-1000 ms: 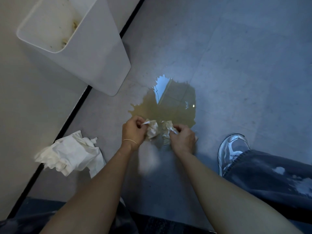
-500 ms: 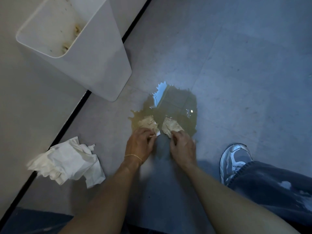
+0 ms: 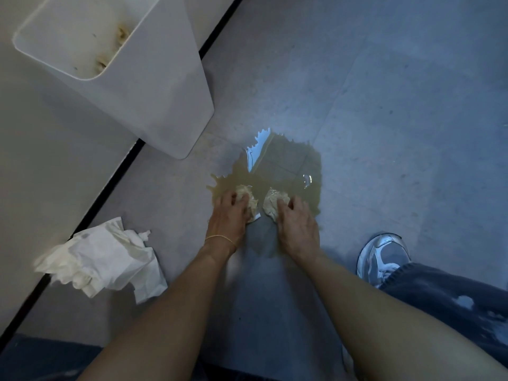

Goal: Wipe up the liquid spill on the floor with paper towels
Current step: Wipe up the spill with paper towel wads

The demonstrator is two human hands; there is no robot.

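Head view — left hand (image 3: pixel 225 215) and right hand (image 3: pixel 298 229) each press curled fingers onto soaked tan paper-towel wads (image 3: pixel 245 196) at the near edge of the yellow-brown floor puddle (image 3: pixel 286 163) — unwiped liquid lies straight ahead of both.

No readable text, label, brand or number anywhere on floor, bin, towels or shoe.

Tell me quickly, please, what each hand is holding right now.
Left hand: fingers curled on a soaked towel wad, pressing it into the spill.
Right hand: curled on the other soaked wad.
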